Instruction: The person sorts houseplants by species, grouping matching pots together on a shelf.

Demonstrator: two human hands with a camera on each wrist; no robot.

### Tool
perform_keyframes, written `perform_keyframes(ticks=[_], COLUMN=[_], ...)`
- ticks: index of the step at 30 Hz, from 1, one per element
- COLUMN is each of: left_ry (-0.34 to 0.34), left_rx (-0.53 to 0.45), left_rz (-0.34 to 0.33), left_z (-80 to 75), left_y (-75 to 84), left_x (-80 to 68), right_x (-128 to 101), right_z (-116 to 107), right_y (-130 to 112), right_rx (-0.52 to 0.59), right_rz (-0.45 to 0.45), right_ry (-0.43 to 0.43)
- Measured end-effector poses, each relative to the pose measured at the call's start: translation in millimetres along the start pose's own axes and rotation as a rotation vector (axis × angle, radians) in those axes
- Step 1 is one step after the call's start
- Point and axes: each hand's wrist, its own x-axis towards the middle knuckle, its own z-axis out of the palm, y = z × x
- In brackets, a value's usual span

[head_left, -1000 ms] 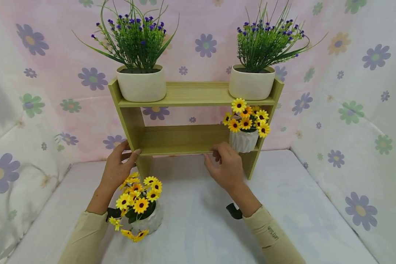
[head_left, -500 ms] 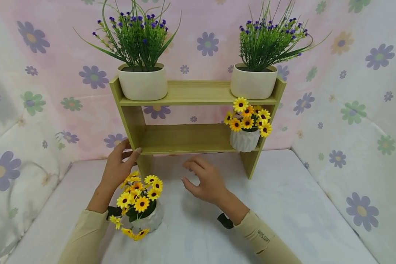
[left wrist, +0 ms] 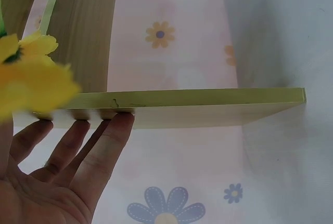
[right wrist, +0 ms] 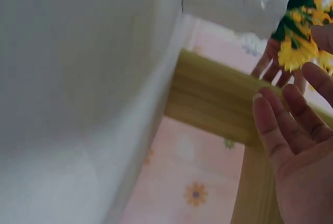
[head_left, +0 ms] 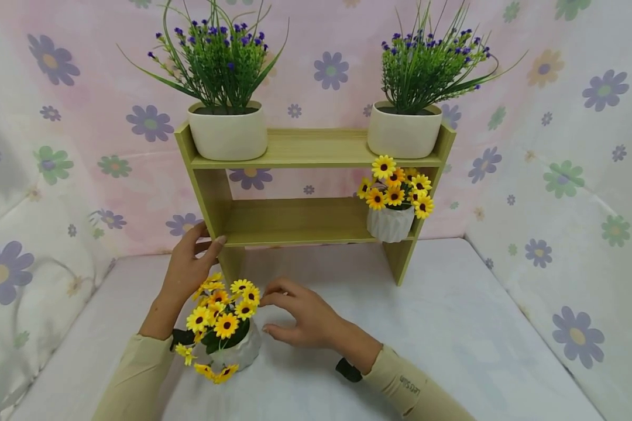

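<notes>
A white ribbed pot of yellow daisies (head_left: 237, 354) stands on the table in front of a two-level wooden shelf (head_left: 305, 149). My right hand (head_left: 265, 314) hovers open just to its right, with thumb and fingers spread towards the pot and blooms; I cannot tell if they touch. In the right wrist view the right hand's fingers (right wrist: 291, 120) are straight beside the flowers (right wrist: 296, 52). My left hand (head_left: 210, 234) rests with straight fingers on the lower board's left end. The left wrist view shows its fingertips (left wrist: 117, 125) against the board's edge (left wrist: 208, 99).
A second daisy pot (head_left: 390, 224) sits on the lower board at the right. Two cream pots of purple-flowered greenery (head_left: 227, 135) (head_left: 404, 135) stand at the top board's ends. Floral cloth walls (head_left: 558, 175) close in the white table (head_left: 453, 327) on three sides.
My right hand has left the lower board near the right daisy pot and swung down and left to the daisy pot on the table. The left hand has stayed put.
</notes>
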Motion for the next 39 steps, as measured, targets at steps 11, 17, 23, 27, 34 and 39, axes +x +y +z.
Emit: perform_keyframes(ticks=[11, 17, 23, 27, 34, 39], left_ry=[0.003, 0.004, 0.007, 0.008, 0.013, 0.008], left_rx=[-0.003, -0.01, -0.015, -0.012, -0.017, -0.018], left_rz=[0.008, 0.012, 0.015, 0.015, 0.018, 0.015], left_z=[-1.0, -1.0, -1.7, -1.5, 1.0, 1.1], left_y=[-0.8, -1.1, -1.5, -2.0, -3.8, -4.9], left_x=[-0.8, -1.3, -0.7, -0.4, 0.7, 1.4], right_x=[0, 0, 4, 7, 11, 9], right_z=[17, 27, 33, 36, 41, 42], right_y=[-13, -15, -18, -19, -22, -21], right_rx=[0.083, 0.073, 0.029, -0.004, -0.036, -0.032], right_rz=[0.057, 0.05, 0.024, 0.03, 0.087, 0.102], right_ry=[-0.127, -0.188, -0.187, -0.187, -0.174, -0.146])
